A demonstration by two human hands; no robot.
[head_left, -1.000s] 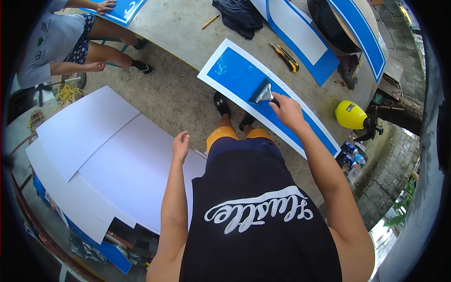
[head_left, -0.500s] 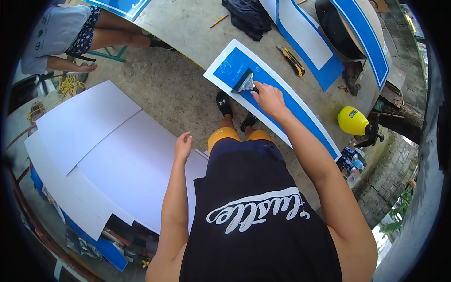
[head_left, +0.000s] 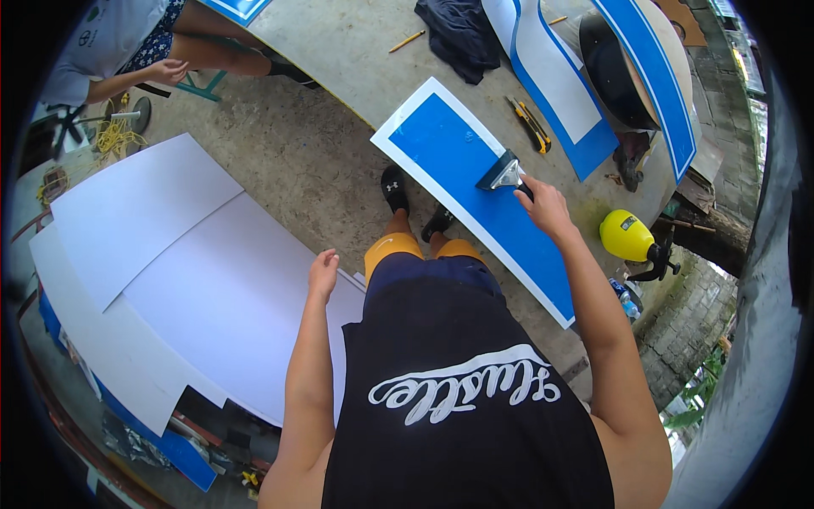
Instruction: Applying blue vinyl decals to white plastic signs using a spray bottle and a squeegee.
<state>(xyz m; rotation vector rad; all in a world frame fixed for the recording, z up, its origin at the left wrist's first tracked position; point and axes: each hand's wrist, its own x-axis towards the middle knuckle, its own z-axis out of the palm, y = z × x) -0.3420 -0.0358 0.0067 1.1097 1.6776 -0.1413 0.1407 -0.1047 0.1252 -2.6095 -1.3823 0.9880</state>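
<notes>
My right hand [head_left: 545, 206] is closed round the black handle of a squeegee [head_left: 506, 172] with a silver head and a dark blade. The blade rests on a blue panel [head_left: 449, 140] with a white border, which lies along the near edge of the table and overhangs it. A few small wet marks show near the panel's far end. Away from the table, my left hand [head_left: 323, 273] hangs by my left side with its fingers curled in and nothing visible in them. Beneath it lie large white sheets [head_left: 212, 280].
On the grey table [head_left: 339, 51] lie a yellow-and-black utility knife [head_left: 531, 127], a pencil [head_left: 407, 41], a dark cloth [head_left: 458, 38] and curved blue-and-white strips [head_left: 585, 127]. A yellow spray bottle [head_left: 626, 236] stands at the right. Another person [head_left: 127, 42] is at the far left.
My right hand has drawn the squeegee along the panel, toward me and to the right. Most of the wet streaks at the far end are gone. The other person's hand has risen slightly.
</notes>
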